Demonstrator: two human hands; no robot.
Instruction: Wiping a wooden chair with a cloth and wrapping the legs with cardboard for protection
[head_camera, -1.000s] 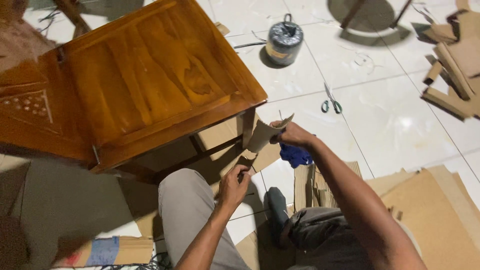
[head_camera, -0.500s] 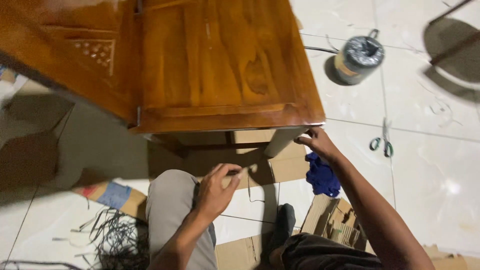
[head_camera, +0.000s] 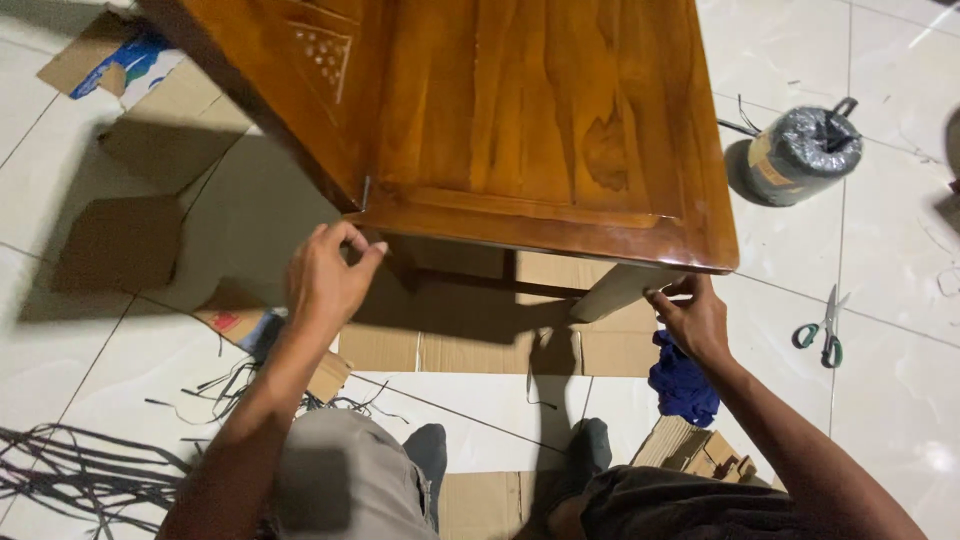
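Left hand: (head_camera: 325, 275) left of centre, fingers curled loosely near the wooden table's (head_camera: 520, 120) front corner, gripping nothing.
Right hand: (head_camera: 692, 318) fingers pinched on cardboard-wrapped table leg (head_camera: 615, 292).
Around: blue cloth (head_camera: 683, 385), scissors (head_camera: 825, 330), twine spool (head_camera: 800, 155) right.

— What colour is the wooden table (head_camera: 520, 120)?
— Glossy amber-brown, darker grain streaks.
— The floor (head_camera: 900, 380)?
— White tiles. Blue cloth (head_camera: 682, 385), green-handled scissors (head_camera: 822, 330), tan cardboard (head_camera: 480, 350), black straps (head_camera: 80, 475).
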